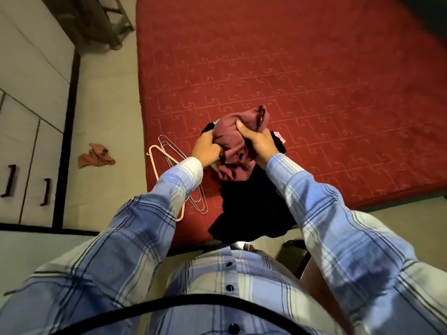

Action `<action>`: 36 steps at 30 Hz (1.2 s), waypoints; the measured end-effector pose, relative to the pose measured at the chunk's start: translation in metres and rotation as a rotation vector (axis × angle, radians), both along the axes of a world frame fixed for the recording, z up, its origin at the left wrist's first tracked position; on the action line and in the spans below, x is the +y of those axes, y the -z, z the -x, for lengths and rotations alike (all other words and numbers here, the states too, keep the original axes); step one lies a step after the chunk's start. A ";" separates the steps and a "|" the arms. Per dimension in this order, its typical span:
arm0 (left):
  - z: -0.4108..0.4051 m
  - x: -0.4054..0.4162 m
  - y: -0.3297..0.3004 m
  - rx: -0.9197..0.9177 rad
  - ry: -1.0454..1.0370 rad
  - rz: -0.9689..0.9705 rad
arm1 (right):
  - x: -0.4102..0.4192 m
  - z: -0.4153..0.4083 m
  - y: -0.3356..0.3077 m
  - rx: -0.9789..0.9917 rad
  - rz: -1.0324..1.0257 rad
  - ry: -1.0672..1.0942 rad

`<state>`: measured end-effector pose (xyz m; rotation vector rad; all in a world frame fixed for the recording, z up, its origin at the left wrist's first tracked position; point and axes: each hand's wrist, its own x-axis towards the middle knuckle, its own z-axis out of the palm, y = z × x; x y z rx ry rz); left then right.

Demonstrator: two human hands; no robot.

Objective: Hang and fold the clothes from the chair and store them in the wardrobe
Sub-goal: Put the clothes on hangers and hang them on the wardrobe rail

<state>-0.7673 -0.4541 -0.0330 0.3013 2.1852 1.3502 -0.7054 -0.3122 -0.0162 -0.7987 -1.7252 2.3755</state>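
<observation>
A crumpled maroon garment (pixel 233 146) is held up over the near corner of the red mattress (pixel 302 68). My left hand (pixel 206 149) grips its left side and my right hand (pixel 260 142) grips its right side, thumb pressed into the cloth. Under it a black garment (pixel 251 209) lies on the mattress and hangs over its near edge. A bit of pink-white cloth (pixel 280 136) peeks out behind my right hand. Several hangers (pixel 169 153), one pink and the others thin wire, lie on the mattress left of the clothes. The white wardrobe (pixel 26 112) stands at the left, doors closed.
A small pinkish cloth (pixel 95 155) lies on the beige floor between the wardrobe and the mattress. A dark chair or stand (pixel 96 20) sits at the top left. My plaid sleeves fill the foreground.
</observation>
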 end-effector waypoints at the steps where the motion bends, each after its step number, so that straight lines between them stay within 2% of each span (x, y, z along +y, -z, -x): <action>1: -0.006 -0.004 -0.009 -0.003 -0.052 -0.034 | -0.003 -0.003 -0.002 0.000 -0.042 -0.043; 4: -0.015 -0.019 -0.024 -0.010 -0.249 -0.103 | -0.011 -0.011 0.003 -0.002 -0.218 -0.266; 7: -0.021 -0.037 -0.031 -0.018 -0.407 -0.118 | -0.020 -0.016 0.010 -0.056 -0.271 -0.497; 10: -0.044 -0.058 -0.033 -0.026 -0.580 -0.181 | -0.040 -0.019 0.007 -0.047 -0.262 -0.613; 16: -0.111 -0.110 -0.059 -0.020 -0.959 -0.424 | -0.113 -0.034 -0.009 0.050 -0.206 -0.766; 23: -0.210 -0.200 -0.083 0.006 -1.186 -0.628 | -0.211 -0.085 -0.039 0.116 -0.063 -1.037; 32: -0.355 -0.269 -0.075 0.038 -1.317 -0.477 | -0.324 -0.159 -0.064 0.088 0.054 -1.162; 36: -0.395 -0.304 -0.070 0.133 -1.500 -0.405 | -0.372 -0.193 -0.067 0.069 0.011 -1.199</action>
